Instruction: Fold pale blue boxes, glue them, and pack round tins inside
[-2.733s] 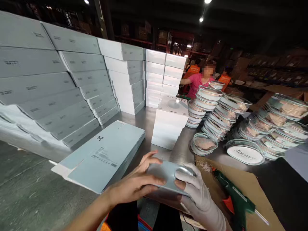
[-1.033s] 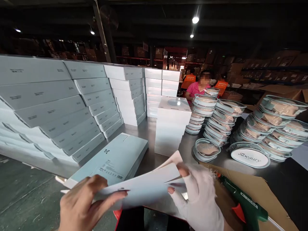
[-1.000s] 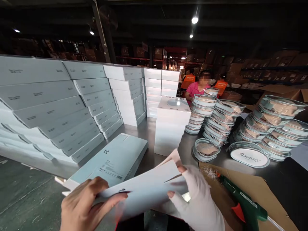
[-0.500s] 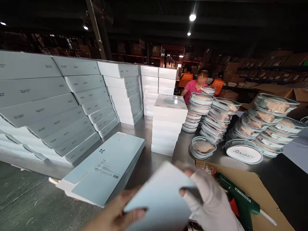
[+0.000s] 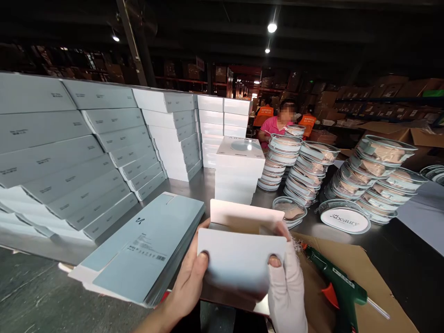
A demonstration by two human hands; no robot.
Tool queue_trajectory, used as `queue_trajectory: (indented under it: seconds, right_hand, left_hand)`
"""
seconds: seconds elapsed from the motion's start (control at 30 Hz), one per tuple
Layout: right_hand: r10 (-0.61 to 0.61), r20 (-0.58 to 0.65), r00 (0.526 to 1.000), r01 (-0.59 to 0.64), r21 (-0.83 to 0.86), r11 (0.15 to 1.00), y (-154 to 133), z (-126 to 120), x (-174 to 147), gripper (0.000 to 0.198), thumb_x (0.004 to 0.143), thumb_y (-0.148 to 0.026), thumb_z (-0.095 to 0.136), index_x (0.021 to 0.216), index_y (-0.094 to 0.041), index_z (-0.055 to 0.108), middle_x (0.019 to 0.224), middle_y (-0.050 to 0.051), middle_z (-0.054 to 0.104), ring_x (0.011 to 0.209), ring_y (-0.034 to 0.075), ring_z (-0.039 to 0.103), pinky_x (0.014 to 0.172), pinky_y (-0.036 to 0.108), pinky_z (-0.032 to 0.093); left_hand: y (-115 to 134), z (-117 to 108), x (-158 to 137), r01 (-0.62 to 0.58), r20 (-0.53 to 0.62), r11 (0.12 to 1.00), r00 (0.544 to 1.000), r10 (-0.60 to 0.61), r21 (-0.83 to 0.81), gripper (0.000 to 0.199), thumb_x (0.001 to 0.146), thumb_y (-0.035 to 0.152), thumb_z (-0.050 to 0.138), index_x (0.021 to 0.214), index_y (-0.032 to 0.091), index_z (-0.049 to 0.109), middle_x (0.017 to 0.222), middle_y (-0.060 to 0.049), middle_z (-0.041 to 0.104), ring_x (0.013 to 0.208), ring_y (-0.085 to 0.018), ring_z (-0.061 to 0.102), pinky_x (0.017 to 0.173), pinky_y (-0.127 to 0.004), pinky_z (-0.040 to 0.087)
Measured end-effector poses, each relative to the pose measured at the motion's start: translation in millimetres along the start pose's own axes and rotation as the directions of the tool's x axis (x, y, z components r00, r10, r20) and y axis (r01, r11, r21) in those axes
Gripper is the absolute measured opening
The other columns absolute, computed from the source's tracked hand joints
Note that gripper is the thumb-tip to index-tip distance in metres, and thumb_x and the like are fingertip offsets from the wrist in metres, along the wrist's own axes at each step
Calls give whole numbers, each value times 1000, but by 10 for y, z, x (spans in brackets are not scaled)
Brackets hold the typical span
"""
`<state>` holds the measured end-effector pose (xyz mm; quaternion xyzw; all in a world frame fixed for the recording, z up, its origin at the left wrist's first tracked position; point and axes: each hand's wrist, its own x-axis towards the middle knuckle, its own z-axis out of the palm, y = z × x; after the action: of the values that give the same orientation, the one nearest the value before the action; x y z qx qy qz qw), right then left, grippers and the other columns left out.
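Gripping the open pale carton (image 5: 243, 254), your bare left hand (image 5: 190, 277) closes on its left end and your white-gloved right hand (image 5: 287, 277) on its right. The carton sits in front of you, between the stack of flat cartons (image 5: 149, 240) and the green glue gun (image 5: 335, 277), which lies on brown cardboard (image 5: 374, 273). Beyond stands a column of white boxes (image 5: 239, 175).

The oval case (image 5: 344, 218) on your right reads "Sbeauty" in dark letters on white. The white box (image 5: 238, 156) ahead carries a word upside down to you, seemingly ending in "eauty". The flat carton (image 5: 138, 245) at your left bears a curling emblem (image 5: 140, 221), a barcode (image 5: 161, 258) and illegible fine print. Lettering on the stacked boxes (image 5: 71, 152), orange vest (image 5: 265, 112) and green glue gun (image 5: 338, 277) is too small to read.
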<state>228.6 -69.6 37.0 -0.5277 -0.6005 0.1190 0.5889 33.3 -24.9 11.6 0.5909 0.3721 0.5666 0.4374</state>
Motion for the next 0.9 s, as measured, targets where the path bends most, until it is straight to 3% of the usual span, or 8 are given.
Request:
queue_trajectory:
  seconds: [0.1,0.23,0.37,0.47,0.57,0.63,0.73,0.9]
  right_hand:
    - [69,12,998,-68,-50,996,-20,35,-77,63,107,-34,41,165,-36,17,171,4,29,151,25,42,119,42,43]
    - [40,33,999,-39,-28,999,-65,-63,-56,62,108,-30,39,165,-37,15,172,2,26,153,22,37,120,41,41]
    - [188,112,976,-181,-75,981,200,-680,68,63,102,-48,43,160,-26,31,155,11,55,139,26,57,115,47,47]
    - [421,-85,903,-415,-425,804,570,-1358,99,40,81,-55,61,102,-23,74,98,15,82,94,34,78,94,51,60]
    - [553,-136,822,-541,-492,682,864,-1799,23,25,64,-45,74,52,-26,61,43,2,58,39,24,60,49,40,56]
    - [633,-89,769,-595,-463,657,979,-1880,-67,29,61,-43,76,46,-26,58,36,-4,46,30,17,48,38,30,44]
    - [752,-3,659,-705,-352,616,1035,-1827,-216,32,69,-53,72,54,-26,63,41,-2,55,35,20,57,35,30,45]
    - [771,175,613,-771,-81,631,846,-1667,-446,57,78,-80,48,63,-28,65,61,5,69,64,28,75,64,45,64]
  left_hand:
    - [73,7,-14,-26,-66,997,998,21,-78,38,103,55,48,137,38,47,162,-5,43,149,-31,42,119,-49,39]
    - [225,-183,56,-36,228,985,974,-3,168,48,88,59,70,129,35,66,148,-10,59,142,-40,50,110,-51,49]
    - [252,-526,101,-148,206,948,974,92,280,48,72,55,86,116,37,79,120,-9,78,128,-42,63,93,-46,61]
    - [115,-643,11,-82,116,959,992,52,273,42,77,52,82,118,40,78,122,-5,78,117,-37,70,86,-38,64]
    - [-49,-529,-137,64,204,979,973,-104,194,40,78,52,81,115,40,79,119,-4,79,110,-33,74,86,-35,63]
    - [-111,-407,-205,207,222,969,947,-234,136,37,78,55,81,111,38,81,113,-3,81,102,-31,76,84,-33,63]
    - [-127,-334,-223,356,239,928,897,-372,108,38,76,58,81,107,35,82,106,-2,81,91,-29,77,78,-32,63]
    - [-61,-454,-194,215,125,958,962,-241,189,39,75,50,85,111,35,81,115,-5,80,105,-32,75,84,-34,63]
